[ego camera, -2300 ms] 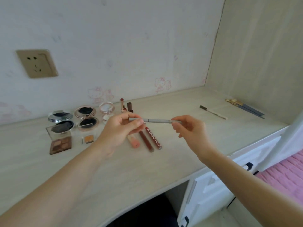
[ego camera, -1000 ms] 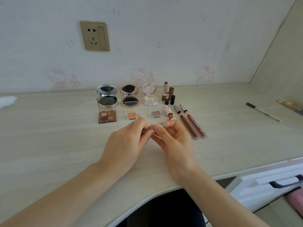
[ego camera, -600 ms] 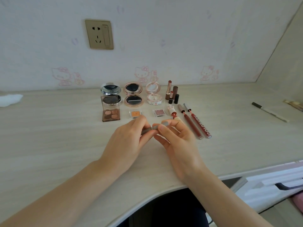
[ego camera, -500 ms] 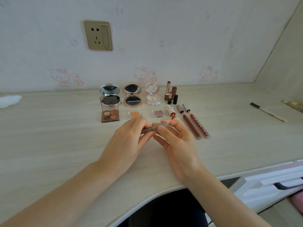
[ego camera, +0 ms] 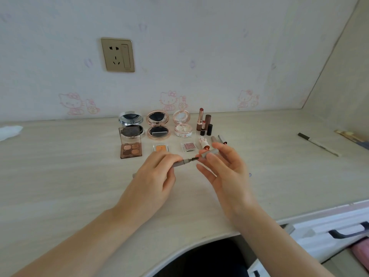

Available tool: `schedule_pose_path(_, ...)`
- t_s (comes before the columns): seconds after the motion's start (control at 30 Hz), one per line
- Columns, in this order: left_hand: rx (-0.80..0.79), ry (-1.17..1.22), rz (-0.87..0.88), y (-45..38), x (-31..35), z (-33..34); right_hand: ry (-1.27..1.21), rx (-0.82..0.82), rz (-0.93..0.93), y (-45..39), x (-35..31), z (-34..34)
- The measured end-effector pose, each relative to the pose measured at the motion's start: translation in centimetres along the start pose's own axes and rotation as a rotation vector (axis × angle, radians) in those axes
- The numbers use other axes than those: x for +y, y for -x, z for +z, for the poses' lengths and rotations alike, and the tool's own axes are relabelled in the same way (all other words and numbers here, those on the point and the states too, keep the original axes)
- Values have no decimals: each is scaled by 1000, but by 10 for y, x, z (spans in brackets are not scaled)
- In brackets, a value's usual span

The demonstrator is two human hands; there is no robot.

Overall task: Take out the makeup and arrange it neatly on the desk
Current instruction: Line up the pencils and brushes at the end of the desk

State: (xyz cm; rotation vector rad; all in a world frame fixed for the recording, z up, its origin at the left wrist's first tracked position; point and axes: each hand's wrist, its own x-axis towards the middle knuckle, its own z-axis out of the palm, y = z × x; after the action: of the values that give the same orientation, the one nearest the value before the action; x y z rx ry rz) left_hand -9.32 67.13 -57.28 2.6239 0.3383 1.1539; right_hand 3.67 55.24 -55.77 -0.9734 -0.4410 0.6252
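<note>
The light, stiff brow pencil (ego camera: 179, 162) is pinched mid-barrel by the left hand (ego camera: 153, 176), its cap (ego camera: 209, 152) by the right hand (ego camera: 223, 168).

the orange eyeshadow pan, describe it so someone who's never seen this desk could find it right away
Start at the wall socket and drop straight down to the makeup laid out on the desk. In the front row, the orange eyeshadow pan lies between the brown four-colour palette and a small pink pan. It is the only clear little case with a single orange block.
</note>
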Motion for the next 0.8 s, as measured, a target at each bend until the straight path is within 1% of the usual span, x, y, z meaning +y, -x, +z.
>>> schedule_pose_path(0.2,26,52,1,-1,0,-2,191,3,-67,-2,-12,-16)
schedule_pose_path(0.27,51,104,-44,-2,2,-3,277,9,-101,-2,-14,-21)
schedule_pose_path(0.33,114,180,-129,-3,8,-3,366,19,-129,-2,-16,-26)
schedule_pose_path(0.43,178,290,-216,-8,19,-2,439,31,-147,-3,-23,-35)
schedule_pose_path(0.63,72,363,-226,-20,39,10,550,62,-134,-11,-39,-56)
schedule_pose_path(0.8,-13,425,-218,-47,63,32,644,80,-187,-22,-51,-77)
